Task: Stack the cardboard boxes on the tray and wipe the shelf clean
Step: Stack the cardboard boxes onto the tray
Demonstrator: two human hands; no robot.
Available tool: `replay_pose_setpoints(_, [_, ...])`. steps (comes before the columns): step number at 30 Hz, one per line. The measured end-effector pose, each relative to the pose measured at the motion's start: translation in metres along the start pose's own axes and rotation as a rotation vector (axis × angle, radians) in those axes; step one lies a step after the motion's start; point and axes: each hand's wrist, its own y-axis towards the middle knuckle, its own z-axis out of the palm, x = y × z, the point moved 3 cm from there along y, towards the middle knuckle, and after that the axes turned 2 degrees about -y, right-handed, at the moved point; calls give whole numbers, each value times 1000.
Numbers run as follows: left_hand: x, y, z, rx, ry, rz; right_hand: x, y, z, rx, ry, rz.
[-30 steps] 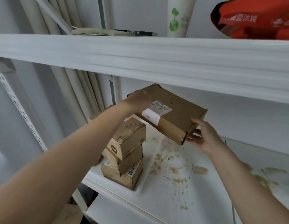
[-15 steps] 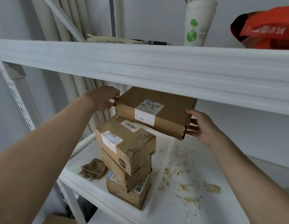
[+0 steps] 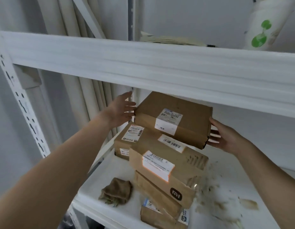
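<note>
Steadying a flat cardboard box (image 3: 174, 120) on top of a leaning stack of boxes (image 3: 166, 169), a person's two hands flank its short ends. The left hand (image 3: 121, 109), at 9 o'clock, has fingers spread, fingertips touching the end. The right hand (image 3: 224, 138), at 3 o'clock, lies open against the other end. The box looks stiff and probably light; the short ends seem the best hold. Its long axis runs from 10 to 4 o'clock, label up. A brown cloth (image 3: 116, 190) lies at 7 o'clock on the stained shelf (image 3: 229, 200).
</note>
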Motion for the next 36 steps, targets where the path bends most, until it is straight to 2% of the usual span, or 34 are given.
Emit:
replay_pose_setpoints(12, [55,30,-21,180,-100,-182,-39,1,-3,-43,-150,67])
replay_pose_setpoints(23, [93,39,-29,208,-164,-266,-90,10,-13,2,-147,141])
replay_pose_setpoints(28, [109,40,-33,179,-62,-312,-92,1,-21,-87,-85,154])
replay_pose_setpoints(36, [104,33,-33,144,94,-325,-110,-13,-33,17,-93,281])
